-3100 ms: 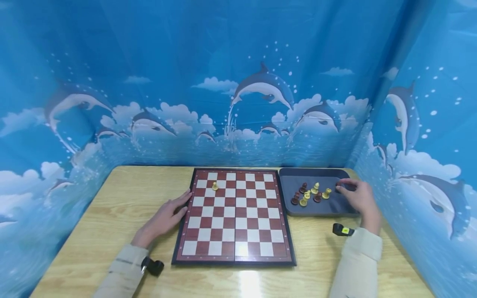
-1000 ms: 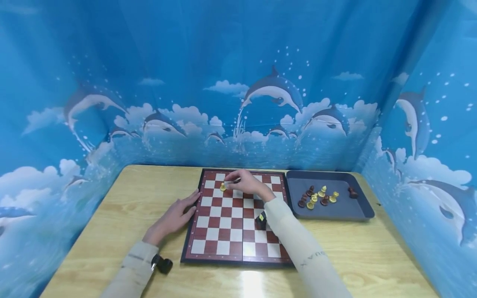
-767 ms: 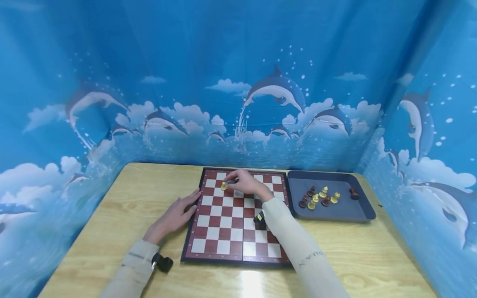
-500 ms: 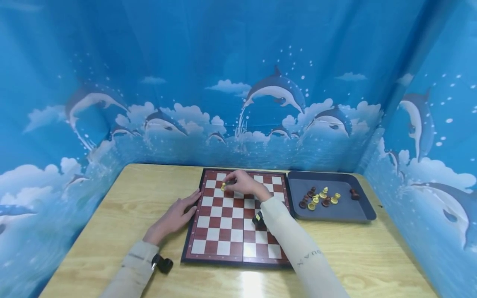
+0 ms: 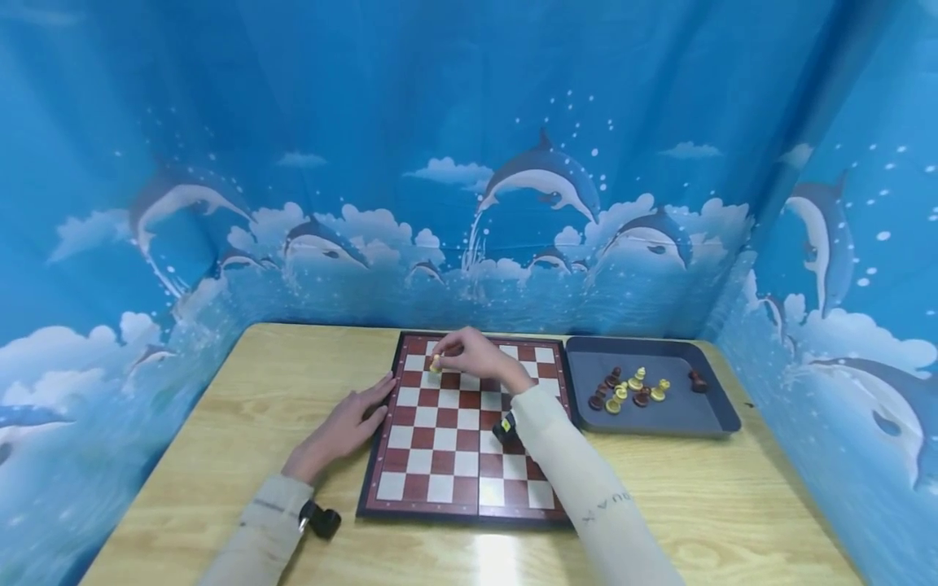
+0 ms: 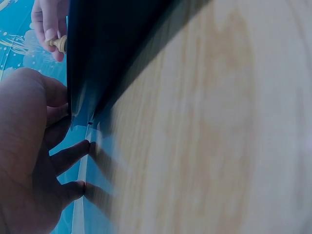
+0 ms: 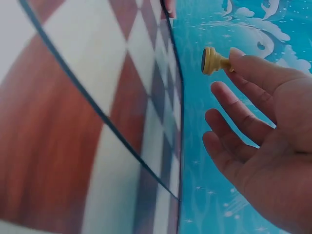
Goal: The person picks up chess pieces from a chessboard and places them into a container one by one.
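Note:
My right hand (image 5: 479, 358) pinches a yellow chess pawn (image 5: 436, 364) between thumb and index finger over the far left part of the chessboard (image 5: 428, 439). In the right wrist view, the pawn (image 7: 212, 61) is gripped by its head, its round base apart from the board's surface, while the other fingers are spread loosely. My left hand (image 5: 340, 427) lies on the table with fingertips at the board's left edge. The left wrist view shows those fingers (image 6: 70, 158) beside the dark board side, holding nothing.
Right of the board stands a dark grey tray (image 5: 689, 419). Several yellow and dark brown chess pieces are grouped inside it, and one dark brown piece (image 5: 698, 382) lies apart near its right wall. A blue dolphin-print curtain (image 5: 469, 268) surrounds the wooden table (image 5: 293, 358).
My right hand has moved from the tray's right end, leaving a dark piece there, to the yellow pawn, which it now pinches and has lifted slightly. My left hand has stayed at the board's edge.

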Tool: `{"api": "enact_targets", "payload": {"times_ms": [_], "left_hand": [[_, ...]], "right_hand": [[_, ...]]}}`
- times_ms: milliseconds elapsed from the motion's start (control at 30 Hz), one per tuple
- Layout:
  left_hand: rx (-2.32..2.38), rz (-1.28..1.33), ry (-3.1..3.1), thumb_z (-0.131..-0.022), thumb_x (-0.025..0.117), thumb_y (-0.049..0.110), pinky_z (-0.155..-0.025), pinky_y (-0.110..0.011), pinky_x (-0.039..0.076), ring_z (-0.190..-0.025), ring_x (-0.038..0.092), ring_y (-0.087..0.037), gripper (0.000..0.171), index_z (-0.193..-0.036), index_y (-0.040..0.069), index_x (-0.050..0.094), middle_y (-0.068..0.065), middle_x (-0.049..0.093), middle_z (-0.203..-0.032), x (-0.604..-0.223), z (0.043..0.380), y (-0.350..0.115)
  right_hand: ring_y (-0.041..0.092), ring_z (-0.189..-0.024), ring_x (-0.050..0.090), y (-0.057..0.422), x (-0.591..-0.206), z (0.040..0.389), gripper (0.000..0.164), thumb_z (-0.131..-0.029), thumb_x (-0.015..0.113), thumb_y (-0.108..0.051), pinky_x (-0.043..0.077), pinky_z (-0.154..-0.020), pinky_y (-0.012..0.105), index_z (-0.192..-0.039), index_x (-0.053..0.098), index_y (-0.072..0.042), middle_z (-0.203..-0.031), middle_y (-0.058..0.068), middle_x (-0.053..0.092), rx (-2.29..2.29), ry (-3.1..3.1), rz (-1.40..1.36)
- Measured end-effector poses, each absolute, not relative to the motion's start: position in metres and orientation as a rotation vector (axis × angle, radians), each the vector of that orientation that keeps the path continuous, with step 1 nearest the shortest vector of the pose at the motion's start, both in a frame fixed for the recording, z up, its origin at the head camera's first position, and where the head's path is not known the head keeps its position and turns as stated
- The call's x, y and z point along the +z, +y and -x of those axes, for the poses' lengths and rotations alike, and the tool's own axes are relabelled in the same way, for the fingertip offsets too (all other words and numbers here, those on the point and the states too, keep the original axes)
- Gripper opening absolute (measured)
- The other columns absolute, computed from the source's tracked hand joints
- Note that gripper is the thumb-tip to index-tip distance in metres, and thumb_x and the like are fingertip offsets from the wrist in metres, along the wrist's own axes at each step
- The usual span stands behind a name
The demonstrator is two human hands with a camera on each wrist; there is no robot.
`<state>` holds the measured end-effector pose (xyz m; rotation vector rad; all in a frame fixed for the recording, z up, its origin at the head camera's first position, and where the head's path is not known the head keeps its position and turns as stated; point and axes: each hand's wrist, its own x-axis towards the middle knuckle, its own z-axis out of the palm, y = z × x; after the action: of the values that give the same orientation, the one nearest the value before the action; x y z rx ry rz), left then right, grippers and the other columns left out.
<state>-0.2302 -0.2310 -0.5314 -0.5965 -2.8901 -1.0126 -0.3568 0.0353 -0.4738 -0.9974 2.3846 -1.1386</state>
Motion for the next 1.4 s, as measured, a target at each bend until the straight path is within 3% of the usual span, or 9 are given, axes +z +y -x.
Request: {"api": "enact_targets", "payload": {"times_ms": [200,633,833,1000,1400], "left_hand": [[-1.02,0.598,-2.873,-0.107,0.049,0.016,-0.118,-0.073,0.016,-0.146,0.036,-0.044,0.052,-0.156,0.004,0.035,-0.017,0.029,-0.164,-0.533,0.231,-0.232],[-1.035,0.59,-2.88,-0.107,0.049,0.017,-0.118,-0.074,0.016,-0.146,0.035,-0.044,0.052,-0.156,0.002,0.035,-0.018,0.029,-0.164,-0.534,0.227,-0.231],[-1.034,0.577,-2.878,-0.108,0.048,0.017,-0.118,-0.073,0.015,-0.147,0.035,-0.044,0.052,-0.156,0.003,0.035,-0.017,0.029,-0.164,-0.537,0.225,-0.23],[-1.028,0.578,-2.877,-0.107,0.048,0.016,-0.118,-0.074,0.015,-0.146,0.035,-0.045,0.052,-0.156,0.001,0.034,-0.019,0.029,-0.164,-0.535,0.224,-0.231],[-1.026,0.589,-2.865,-0.108,0.048,0.017,-0.117,-0.074,0.016,-0.146,0.035,-0.045,0.052,-0.156,0.002,0.035,-0.018,0.03,-0.164,-0.533,0.224,-0.228]], "right_hand": [[0.015,-0.097,0.066,0.038,-0.471,0.355,0.023,-0.099,0.068,-0.022,0.057,-0.082,0.032,-0.115,0.075,-0.007,-0.111,0.001,0.073,-1.181,2.376,0.989],[0.024,-0.114,0.064,0.056,-0.478,0.347,0.026,-0.099,0.069,-0.025,0.055,-0.1,0.042,-0.117,0.075,-0.008,-0.118,0.002,0.072,-1.259,2.4,0.937],[0.029,-0.119,0.062,0.072,-0.48,0.338,0.028,-0.099,0.069,-0.024,0.054,-0.099,0.045,-0.121,0.073,-0.007,-0.126,0.006,0.069,-1.374,2.399,0.904],[0.026,-0.119,0.061,0.083,-0.48,0.333,0.03,-0.098,0.07,-0.025,0.052,-0.102,0.046,-0.121,0.073,-0.007,-0.125,0.002,0.069,-1.439,2.414,0.88],[0.031,-0.121,0.062,0.118,-0.482,0.321,0.028,-0.098,0.07,-0.018,0.056,-0.099,0.049,-0.122,0.072,-0.004,-0.128,0.008,0.069,-1.593,2.422,0.75]]}}
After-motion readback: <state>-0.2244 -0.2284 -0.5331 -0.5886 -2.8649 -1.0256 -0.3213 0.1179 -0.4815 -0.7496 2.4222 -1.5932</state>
